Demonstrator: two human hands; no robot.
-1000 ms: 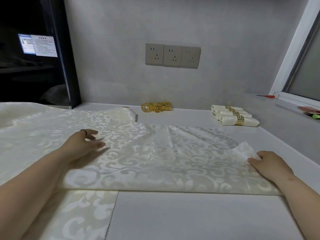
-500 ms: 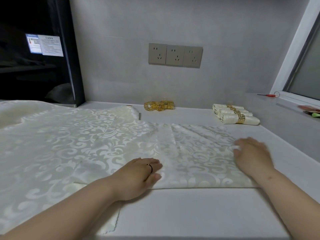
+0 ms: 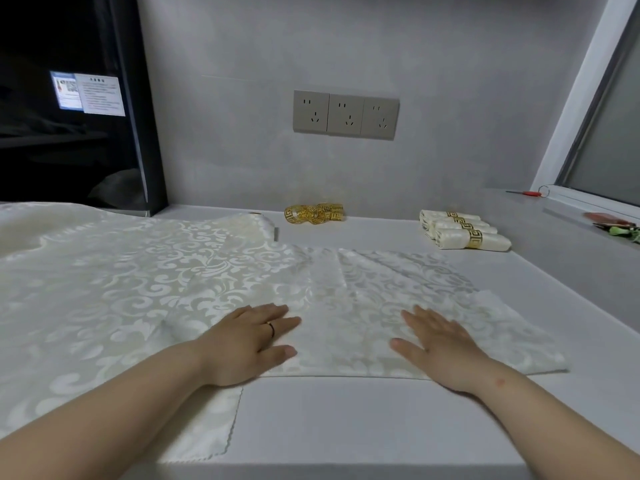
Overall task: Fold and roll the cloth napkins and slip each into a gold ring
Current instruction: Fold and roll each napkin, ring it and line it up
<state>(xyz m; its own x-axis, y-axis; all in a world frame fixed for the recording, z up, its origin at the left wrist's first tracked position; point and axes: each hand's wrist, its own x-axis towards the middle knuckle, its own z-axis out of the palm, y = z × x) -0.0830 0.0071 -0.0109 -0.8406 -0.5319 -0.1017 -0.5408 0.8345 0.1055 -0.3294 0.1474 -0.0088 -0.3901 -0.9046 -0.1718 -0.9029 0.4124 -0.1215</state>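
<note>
From the head camera, both palms are down on the folded napkin (image 3: pixel 381 299), which lies on the white tabletop (image 3: pixel 363 427) right in front of the person, its long folded edge facing them. The left hand (image 3: pixel 252 341) rests flat near the napkin's left end, fingers (image 3: pixel 282 322) straight and released, gripping nothing. A thin dark band (image 3: pixel 271 328) sits on one finger. The right hand (image 3: pixel 440 344) lies flat toward the middle, its fingers (image 3: pixel 415 315) also spread and released. That reads as a smoothing press, flattening the layers and setting the crease so the cloth rolls evenly. A few ridges show across the far half, so that pressing looks worthwhile.

To the left, more patterned cloths (image 3: pixel 104 289) lie spread out, the left forearm across them, so the next piece is close by.

At the back by the wall sits a cluster of gold rings (image 3: pixel 315 213), well apart from the hands and out of the working area. To the right of them are the rolled napkins (image 3: pixel 464 233), side by side, each with a gold band, parked clear of the folding space. My read is that folding is underway on this one, with rolling and ringing yet to come.
</note>
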